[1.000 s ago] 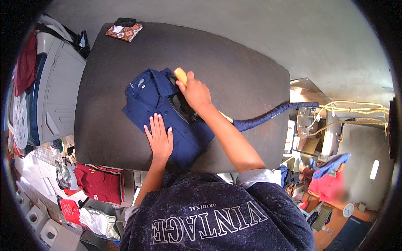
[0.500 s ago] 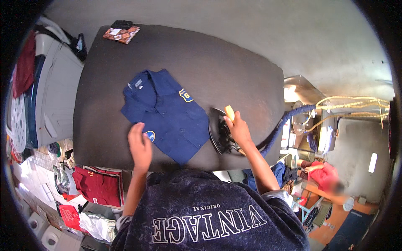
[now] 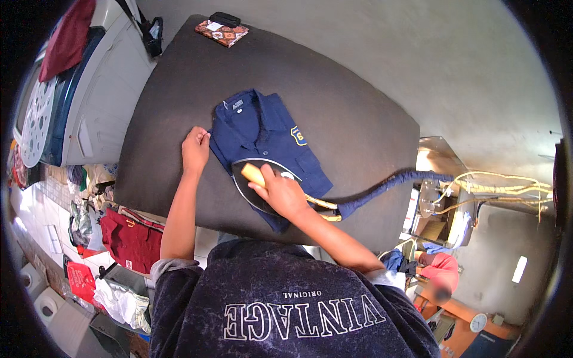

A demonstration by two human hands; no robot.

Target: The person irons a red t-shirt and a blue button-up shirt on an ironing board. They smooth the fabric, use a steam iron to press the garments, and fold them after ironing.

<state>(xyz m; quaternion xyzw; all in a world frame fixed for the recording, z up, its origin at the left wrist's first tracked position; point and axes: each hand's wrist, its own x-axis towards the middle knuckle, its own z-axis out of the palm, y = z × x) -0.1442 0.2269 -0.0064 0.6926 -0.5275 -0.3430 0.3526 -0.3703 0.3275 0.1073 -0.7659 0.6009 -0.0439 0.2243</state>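
Observation:
A navy blue shirt (image 3: 273, 142), folded with its collar toward the far side, lies on the dark padded ironing table (image 3: 173, 101). A yellow-and-blue badge shows on its right part. With my right hand (image 3: 283, 192) I grip the yellow handle of a black iron (image 3: 243, 192), which rests over the shirt's lower left part and hides it there. At the shirt's left edge, my left hand (image 3: 195, 150) is closed, fingertips pinched at the cloth. The iron's cord (image 3: 379, 184), wrapped in blue cloth, runs off to the right.
A patterned pouch (image 3: 222, 33) with a black item on it sits at the table's far left corner. To the left stands a white appliance (image 3: 110, 101). Maroon folded clothes (image 3: 132, 238) lie at lower left. Another person (image 3: 441, 274) in red is at lower right.
My right hand has brought the iron leftward from beside the shirt onto its lower left part. My left hand has moved up to the shirt's left edge and closed. The view has turned slightly.

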